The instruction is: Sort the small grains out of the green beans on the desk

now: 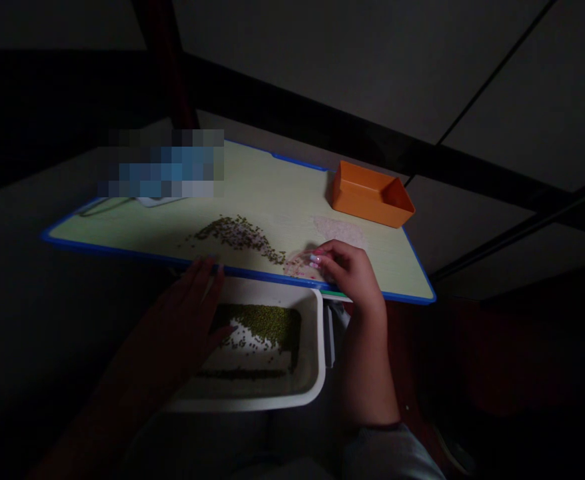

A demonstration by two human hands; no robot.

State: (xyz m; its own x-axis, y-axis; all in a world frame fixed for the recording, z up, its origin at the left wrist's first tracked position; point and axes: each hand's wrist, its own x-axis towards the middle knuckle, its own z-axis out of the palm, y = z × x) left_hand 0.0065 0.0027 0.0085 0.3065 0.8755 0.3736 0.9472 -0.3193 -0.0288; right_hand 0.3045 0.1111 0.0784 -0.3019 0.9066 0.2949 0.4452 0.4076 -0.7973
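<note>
Looking down, saw a white tub (319, 340) with small green beans (270, 321) banked toward its far side, and an orange box (372, 207) on the board (397, 263). Found more beans (235, 233) there, dull olive, mixed with pale bits. Held the left hand (197, 307) spread over the tub, apart from the right hand (348, 270), fingertips drawn together over the board; couldn't tell whether gripping anything.

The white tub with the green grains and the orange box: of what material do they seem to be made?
White tub: probably plastic, smooth; the thick, rounded rim looks moulded, though dim light leaves its gloss uncertain.
Orange box: likely plastic too, smooth and rather matte, judging by its thin walls and even colour.
</note>
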